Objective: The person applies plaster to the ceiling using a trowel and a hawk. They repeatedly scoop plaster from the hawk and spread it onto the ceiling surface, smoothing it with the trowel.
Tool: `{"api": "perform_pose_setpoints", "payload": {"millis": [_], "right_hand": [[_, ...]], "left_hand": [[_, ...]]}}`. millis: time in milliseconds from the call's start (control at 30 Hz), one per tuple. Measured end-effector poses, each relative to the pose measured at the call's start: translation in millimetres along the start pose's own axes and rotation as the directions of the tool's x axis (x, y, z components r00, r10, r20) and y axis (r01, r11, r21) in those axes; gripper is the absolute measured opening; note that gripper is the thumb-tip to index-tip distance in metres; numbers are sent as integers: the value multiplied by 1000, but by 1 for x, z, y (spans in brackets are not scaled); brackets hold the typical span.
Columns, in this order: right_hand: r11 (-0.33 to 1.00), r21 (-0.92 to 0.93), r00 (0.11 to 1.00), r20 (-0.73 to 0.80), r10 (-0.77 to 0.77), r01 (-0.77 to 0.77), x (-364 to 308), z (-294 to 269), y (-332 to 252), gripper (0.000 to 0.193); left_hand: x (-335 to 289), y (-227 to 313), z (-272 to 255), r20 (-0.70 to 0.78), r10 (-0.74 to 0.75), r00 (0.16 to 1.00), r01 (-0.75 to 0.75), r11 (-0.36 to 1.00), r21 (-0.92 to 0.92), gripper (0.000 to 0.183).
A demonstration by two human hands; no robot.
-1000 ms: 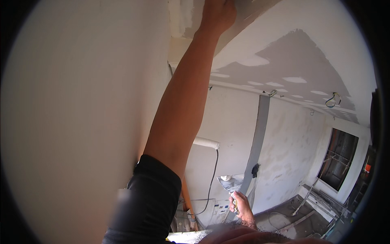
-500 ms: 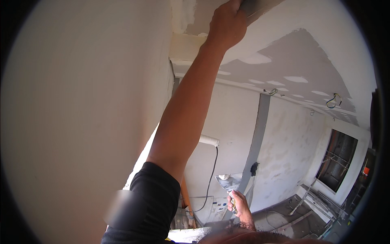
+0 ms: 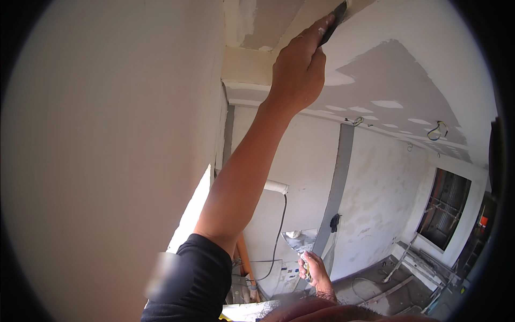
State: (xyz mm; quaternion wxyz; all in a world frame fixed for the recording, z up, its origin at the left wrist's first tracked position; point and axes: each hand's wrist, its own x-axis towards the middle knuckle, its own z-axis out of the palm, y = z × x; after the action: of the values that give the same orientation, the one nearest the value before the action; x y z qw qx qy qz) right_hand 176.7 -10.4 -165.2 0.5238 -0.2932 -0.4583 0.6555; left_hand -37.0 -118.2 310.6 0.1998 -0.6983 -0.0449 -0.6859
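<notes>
Our left hand is stretched up, clenched round a dark-handled putty knife with its blade pressed flat on the patchy grey-and-white ceiling. Down low, our right hand grips a second putty knife, broad metal blade smeared with white filler.

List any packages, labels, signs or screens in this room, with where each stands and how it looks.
None can be made out: only bare patched walls, a ceiling with loose wires, a dark window opening, and tools in each hand.
</notes>
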Motion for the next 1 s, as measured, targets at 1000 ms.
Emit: {"api": "perform_pose_setpoints", "payload": {"millis": [1000], "right_hand": [[942,-19,919,224,-323,335,-62,86,-74,34]], "left_hand": [[-286,-30,-77,200,-675,710,526,320,-788,34]]}}
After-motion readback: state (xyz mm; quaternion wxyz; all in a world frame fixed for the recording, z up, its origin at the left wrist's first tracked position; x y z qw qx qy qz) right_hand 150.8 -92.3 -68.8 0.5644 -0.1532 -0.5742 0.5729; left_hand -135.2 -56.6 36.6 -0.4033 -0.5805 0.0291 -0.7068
